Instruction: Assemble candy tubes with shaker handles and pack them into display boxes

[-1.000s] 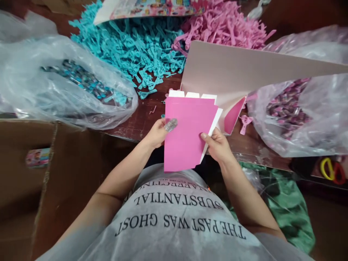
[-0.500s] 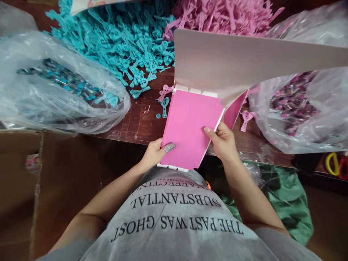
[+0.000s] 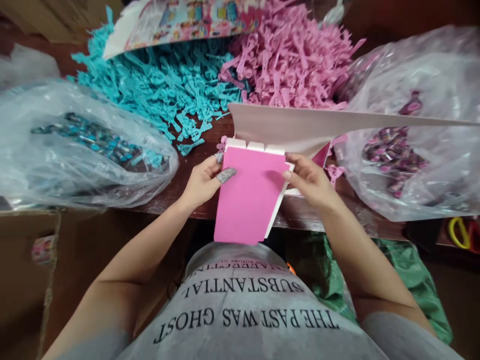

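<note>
A flat pink cardboard piece (image 3: 251,195) with white tabs along its far edge is held between my hands, over the table's front edge. My left hand (image 3: 204,180), with silvery wrapping on thumb and a fingertip, grips its left edge, thumb on top. On the right edge, near the upper corner, my right hand (image 3: 307,177) holds it with the thumb on the pink face and fingers behind. Just beyond stands a larger folded cardboard sheet (image 3: 277,122), pale inside, with a pink part low at its right.
Heaps of turquoise plastic pieces (image 3: 161,85) and pink plastic pieces (image 3: 292,60) lie at the back under a printed sheet (image 3: 187,22). Clear bags of small parts flank them, a left bag (image 3: 150,182) and a right bag (image 3: 450,165). Yellow-handled scissors (image 3: 458,232) are at far right.
My left hand slid down the pink cardboard's left edge, then back up near the top. My right hand moved up toward the upper right corner. The cardboard tilted and straightened; the view shifted.
</note>
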